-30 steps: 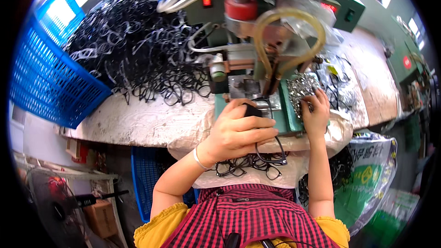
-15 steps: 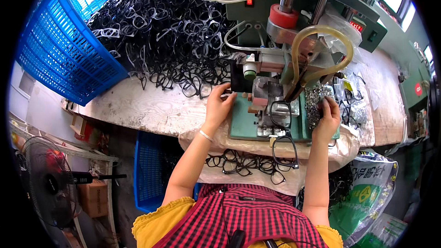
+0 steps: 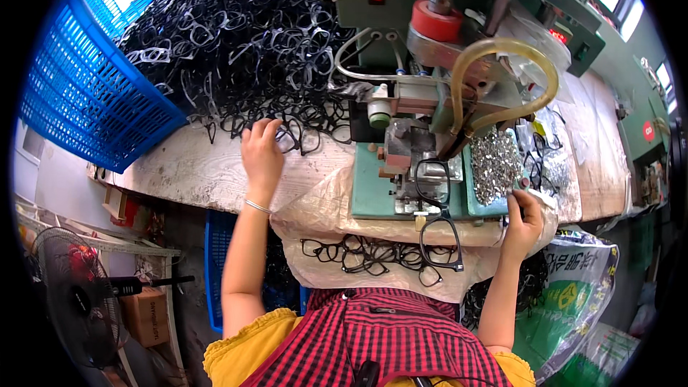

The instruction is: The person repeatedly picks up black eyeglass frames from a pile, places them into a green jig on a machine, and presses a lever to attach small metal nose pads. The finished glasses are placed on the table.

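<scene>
We log: black eyeglass frame (image 3: 289, 140) on the counter (image 3: 193, 161), immediately right of our left hand (image 3: 262, 159), the nearer one; long axis unclear. Left fingers bent, grip unreadable; right hand's (image 3: 524, 223) fingers narrow, contents unresolved, beside metal-parts tray (image 3: 493, 210).

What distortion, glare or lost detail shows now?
Head view: long, worn-white workbench appears to bow, corners go black; head view: bright rectangular window at upper right blows out; head view: small silver metal parts glint; head view: heaped black eyeglass frames merge darkly.

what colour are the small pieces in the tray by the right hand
The small pieces are silvery, clearest in the head view.
</scene>
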The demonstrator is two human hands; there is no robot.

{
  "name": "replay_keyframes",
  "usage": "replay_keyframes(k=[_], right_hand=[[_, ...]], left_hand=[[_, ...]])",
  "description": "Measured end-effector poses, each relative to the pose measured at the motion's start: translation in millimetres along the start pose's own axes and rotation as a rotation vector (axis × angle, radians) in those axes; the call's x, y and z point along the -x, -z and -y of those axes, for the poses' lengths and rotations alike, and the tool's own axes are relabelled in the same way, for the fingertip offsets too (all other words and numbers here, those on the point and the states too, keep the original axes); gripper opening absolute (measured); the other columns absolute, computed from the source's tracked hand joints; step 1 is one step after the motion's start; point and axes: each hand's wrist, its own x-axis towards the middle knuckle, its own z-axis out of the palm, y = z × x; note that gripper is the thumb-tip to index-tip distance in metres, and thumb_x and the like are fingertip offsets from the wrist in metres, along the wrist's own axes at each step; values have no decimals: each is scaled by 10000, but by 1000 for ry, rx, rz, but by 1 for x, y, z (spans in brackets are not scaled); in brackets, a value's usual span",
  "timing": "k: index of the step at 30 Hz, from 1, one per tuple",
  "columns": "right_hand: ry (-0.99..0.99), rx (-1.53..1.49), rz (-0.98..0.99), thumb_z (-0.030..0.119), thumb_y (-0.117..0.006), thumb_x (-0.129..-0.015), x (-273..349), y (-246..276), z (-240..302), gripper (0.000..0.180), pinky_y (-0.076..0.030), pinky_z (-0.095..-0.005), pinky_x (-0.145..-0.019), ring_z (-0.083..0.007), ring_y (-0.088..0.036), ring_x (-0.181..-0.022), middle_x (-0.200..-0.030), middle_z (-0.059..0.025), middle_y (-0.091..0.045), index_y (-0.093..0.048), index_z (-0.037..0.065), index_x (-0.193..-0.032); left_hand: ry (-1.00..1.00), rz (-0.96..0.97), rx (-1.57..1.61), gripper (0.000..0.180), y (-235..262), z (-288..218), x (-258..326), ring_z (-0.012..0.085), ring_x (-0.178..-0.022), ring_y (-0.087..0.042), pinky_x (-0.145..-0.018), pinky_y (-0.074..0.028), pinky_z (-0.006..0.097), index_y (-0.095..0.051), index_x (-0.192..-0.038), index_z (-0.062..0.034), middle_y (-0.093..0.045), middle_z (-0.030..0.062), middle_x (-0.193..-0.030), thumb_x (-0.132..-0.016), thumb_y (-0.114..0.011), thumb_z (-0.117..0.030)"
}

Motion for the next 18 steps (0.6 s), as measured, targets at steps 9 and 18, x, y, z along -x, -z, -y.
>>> replay_keyframes(k=[9, 18], right_hand=[[187, -257, 251, 9, -742, -812, -18, -96, 90, 225, -500, -283, -841, -149, -652, -902, -945, -71, -704, -659, -5, -1020], [-80, -620, 344, 4, -743, -830, -4, -105, 103, 413, -487, -252, -900, -100, -638, -967, -1065, -74, -680, -571, -33, -1204]], left_hand=[[67, 265, 247, 337, -25, 31, 6, 313, -791, -587, -697, -493, 380, -663, -1083, -85, -576, 98, -984, -771, -636, 43], [-31, -87, 1511, 241, 102, -156, -54, 219, -687, -649, -632, -557, 292, -436, -1058, -3, -677, 224, -889, -1089, -320, -212]])
